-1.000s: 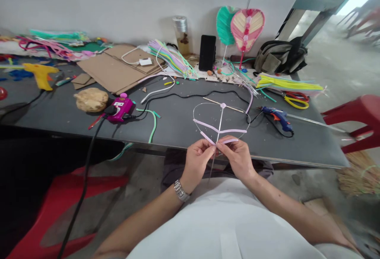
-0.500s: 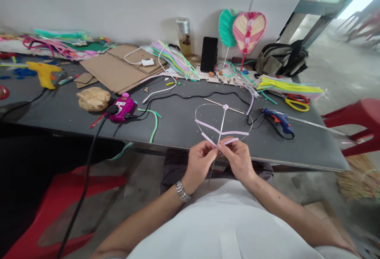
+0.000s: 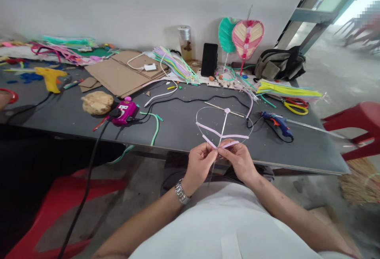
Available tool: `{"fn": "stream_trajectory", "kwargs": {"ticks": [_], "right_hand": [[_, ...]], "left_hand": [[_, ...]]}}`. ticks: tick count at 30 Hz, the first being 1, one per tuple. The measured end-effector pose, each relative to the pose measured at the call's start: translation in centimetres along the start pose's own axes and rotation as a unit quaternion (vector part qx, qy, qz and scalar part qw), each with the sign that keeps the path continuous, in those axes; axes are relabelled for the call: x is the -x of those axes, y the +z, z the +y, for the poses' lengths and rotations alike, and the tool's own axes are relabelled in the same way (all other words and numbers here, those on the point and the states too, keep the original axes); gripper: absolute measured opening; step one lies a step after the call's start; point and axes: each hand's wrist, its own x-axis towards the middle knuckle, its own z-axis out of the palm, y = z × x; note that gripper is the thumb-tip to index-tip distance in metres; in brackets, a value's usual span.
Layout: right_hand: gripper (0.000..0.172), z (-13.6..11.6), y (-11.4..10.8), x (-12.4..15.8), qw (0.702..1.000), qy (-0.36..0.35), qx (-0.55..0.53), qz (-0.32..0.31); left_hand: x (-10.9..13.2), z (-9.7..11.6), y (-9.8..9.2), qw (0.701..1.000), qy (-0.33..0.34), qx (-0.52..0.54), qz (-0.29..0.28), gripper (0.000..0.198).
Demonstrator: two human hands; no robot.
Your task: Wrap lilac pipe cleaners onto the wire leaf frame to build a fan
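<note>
At the table's front edge, my left hand (image 3: 201, 162) and my right hand (image 3: 240, 160) are close together, both pinching a lilac pipe cleaner (image 3: 209, 141) at its middle. It is bent into a V against the pale stem (image 3: 225, 123) of a heart-shaped wire frame. Above it, a second lilac pipe cleaner (image 3: 234, 136) spans the frame from side to side. Lilac material is wrapped at the top of the stem, near a thin wooden stick (image 3: 210, 104) lying on the table. My fingertips hide the joint.
Right of the frame lies a blue glue gun (image 3: 277, 123), with yellow-handled scissors (image 3: 297, 108) behind. A magenta power socket (image 3: 124, 111) with black cords sits left. Two leaf-shaped fans (image 3: 247, 39) and a phone (image 3: 209, 59) stand at the back. Part of another person's hand (image 3: 3, 100) shows far left.
The view has tilted slightly, so the table sits a little lower in it. My hands keep the same pinch. Another person's hand has appeared at the left edge.
</note>
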Motion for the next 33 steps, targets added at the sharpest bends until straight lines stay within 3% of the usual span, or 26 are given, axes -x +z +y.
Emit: {"fn": "stream_trajectory", "kwargs": {"ticks": [19,33], "right_hand": [[0.034,-0.54,0.27,0.17,0.997,-0.028,0.065,0.036],[0.036,-0.74,0.15,0.43,1.0,0.01,0.003,-0.007]], "left_hand": [[-0.78,-0.02,-0.1,0.999,0.028,0.005,0.017,0.025],[-0.9,0.11,-0.35,0.999,0.023,0.034,0.008,0.02]]}}
